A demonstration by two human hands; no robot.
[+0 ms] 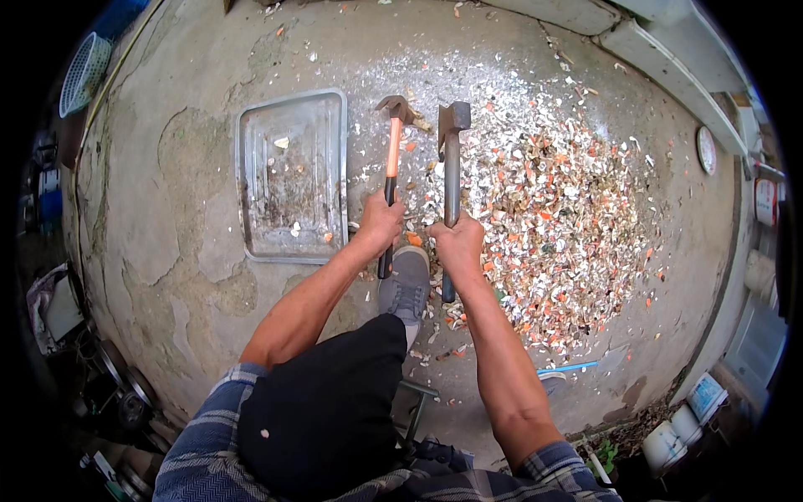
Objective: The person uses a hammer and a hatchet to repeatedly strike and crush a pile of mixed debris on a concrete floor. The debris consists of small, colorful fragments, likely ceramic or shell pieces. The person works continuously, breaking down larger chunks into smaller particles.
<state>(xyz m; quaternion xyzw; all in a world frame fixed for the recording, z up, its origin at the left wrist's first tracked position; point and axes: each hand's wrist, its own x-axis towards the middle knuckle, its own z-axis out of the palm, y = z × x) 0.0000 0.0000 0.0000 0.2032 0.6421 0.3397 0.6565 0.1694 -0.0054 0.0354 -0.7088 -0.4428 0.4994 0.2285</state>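
My left hand (381, 221) is closed round the black grip of a claw hammer (391, 155), whose shaft is orange and whose metal head points away from me. In my right hand (460, 242) is a hatchet-like tool (452, 171) with a long grey handle, a blunt block on one side of its head and a flatter blade on the other. Both tools stand nearly parallel, their heads a little apart. A light brown chunk (421, 123) shows between the heads. Whether it touches the hammer I cannot tell.
White and orange broken bits (560, 243) cover the concrete on the right. A shallow metal tray (344, 151) with a few scraps lies left of the hammer. Below my hands is my grey shoe (405, 280). A blue-handled tool (577, 366) and white buckets (665, 448) are at the lower right.
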